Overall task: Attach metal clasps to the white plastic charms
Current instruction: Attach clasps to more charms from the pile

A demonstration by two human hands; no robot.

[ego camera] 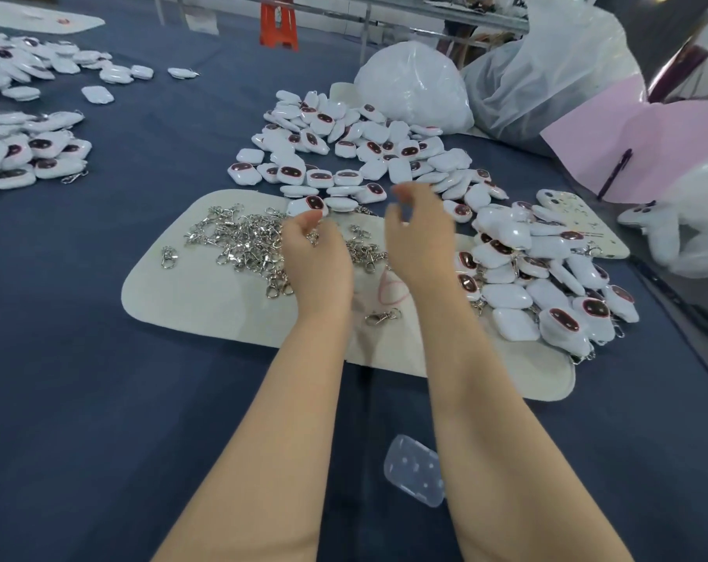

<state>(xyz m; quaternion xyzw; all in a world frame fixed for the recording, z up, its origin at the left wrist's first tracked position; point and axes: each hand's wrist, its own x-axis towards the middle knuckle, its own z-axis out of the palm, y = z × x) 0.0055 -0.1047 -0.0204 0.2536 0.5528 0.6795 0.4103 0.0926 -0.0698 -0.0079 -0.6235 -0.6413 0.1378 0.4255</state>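
Note:
Silver metal clasps [242, 241] lie heaped on a cream mat [190, 302]. My left hand [317, 261] rests on the heap's right side with its fingers curled in, and a bit of a clasp shows at the fingertips. Blurred, my right hand [419, 237] hovers with spread fingers and holds nothing, just in front of a loose pile of white plastic charms [344, 156] with dark red faces. More charms [547, 277], several with clasps on them, are stacked at the mat's right end. A single clasp [382, 317] lies between my forearms.
The dark blue table holds further charm piles [39, 152] at the far left. Big white plastic bags [417, 83], a pink sheet [648, 148] with a pen [616, 172], and a phone case [579, 221] stand to the right. A clear plastic case [415, 470] lies near me.

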